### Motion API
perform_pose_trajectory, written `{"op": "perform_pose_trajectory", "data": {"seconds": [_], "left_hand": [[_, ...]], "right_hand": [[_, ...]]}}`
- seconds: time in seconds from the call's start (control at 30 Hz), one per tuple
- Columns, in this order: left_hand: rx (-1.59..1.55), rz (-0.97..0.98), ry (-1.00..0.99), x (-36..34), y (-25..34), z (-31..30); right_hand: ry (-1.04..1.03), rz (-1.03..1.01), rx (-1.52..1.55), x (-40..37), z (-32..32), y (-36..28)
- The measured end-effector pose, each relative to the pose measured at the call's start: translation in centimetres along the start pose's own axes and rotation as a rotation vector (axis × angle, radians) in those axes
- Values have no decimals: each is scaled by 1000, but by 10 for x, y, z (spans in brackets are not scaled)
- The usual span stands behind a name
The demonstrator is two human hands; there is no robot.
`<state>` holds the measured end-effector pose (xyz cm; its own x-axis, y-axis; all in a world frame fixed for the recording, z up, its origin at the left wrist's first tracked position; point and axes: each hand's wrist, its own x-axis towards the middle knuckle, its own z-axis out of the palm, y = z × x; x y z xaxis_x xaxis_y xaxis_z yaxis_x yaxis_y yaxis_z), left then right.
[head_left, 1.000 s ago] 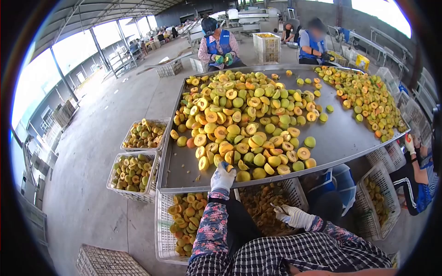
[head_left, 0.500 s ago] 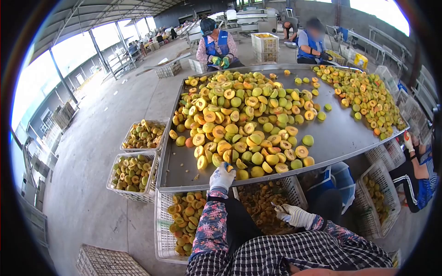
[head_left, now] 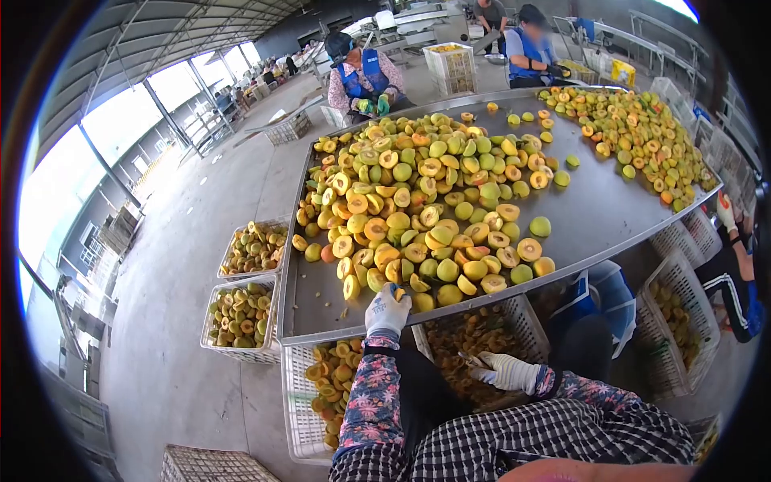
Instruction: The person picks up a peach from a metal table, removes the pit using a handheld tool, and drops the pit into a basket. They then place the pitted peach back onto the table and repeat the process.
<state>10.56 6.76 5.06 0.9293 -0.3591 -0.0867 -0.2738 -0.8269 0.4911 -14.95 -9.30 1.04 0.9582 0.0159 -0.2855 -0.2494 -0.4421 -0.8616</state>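
Observation:
My left hand (head_left: 387, 312), in a white glove, is closed on a peach half (head_left: 398, 295) at the near edge of the metal table (head_left: 321, 312). Beyond it lies a big heap of halved yellow-green peaches (head_left: 434, 213), some with the cut face up. My right hand (head_left: 512, 373), also gloved, is lower down and to the right, over a crate of brown scraps (head_left: 526, 325). Its fingers are wrapped round a small metal tool (head_left: 472, 360) that points left; I cannot tell what kind of tool it is.
A second peach heap (head_left: 634, 140) covers the table's far right. Crates of peaches (head_left: 241, 315) stand at the left, with another crate (head_left: 301, 402) below the near edge. A blue bucket (head_left: 598, 301) is under the table. Co-workers (head_left: 365, 80) sit across from me and at right.
The view has tilted slightly, shifting the scene. My left hand stays at the table edge with the peach half. My right hand has moved slightly left with the tool.

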Motion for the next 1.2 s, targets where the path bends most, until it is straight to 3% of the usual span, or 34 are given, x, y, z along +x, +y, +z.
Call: {"op": "perform_pose_trajectory", "data": {"seconds": [0.3,0.43,0.73,0.77,0.8,0.87,0.9,0.97,1.07,1.2], "left_hand": [[3,9,39,2,1,4],[16,-11,23,2,2,4],[45,9,31,3,1,5],[45,9,32,3,2,5],[47,10,29,4,1,5],[51,5,19,6,-2,8],[52,8,29,4,-3,9],[61,20,51,4,-2,10],[44,33,74,5,-2,11],[64,62,89,6,-5,15]], "right_hand": [[-28,28,51,-6,-18,-12],[-6,-56,-261,-7,-22,-6],[290,-309,-186,-24,-96,-62],[340,-445,57,-25,-103,-73],[378,-442,-11,-31,-114,-85],[267,-198,587,-42,-127,-95],[230,-450,761,-46,-132,-104],[364,-530,665,-64,-154,-128],[654,-671,980,-90,-148,-147],[592,-838,1134,-98,-141,-148]]}}
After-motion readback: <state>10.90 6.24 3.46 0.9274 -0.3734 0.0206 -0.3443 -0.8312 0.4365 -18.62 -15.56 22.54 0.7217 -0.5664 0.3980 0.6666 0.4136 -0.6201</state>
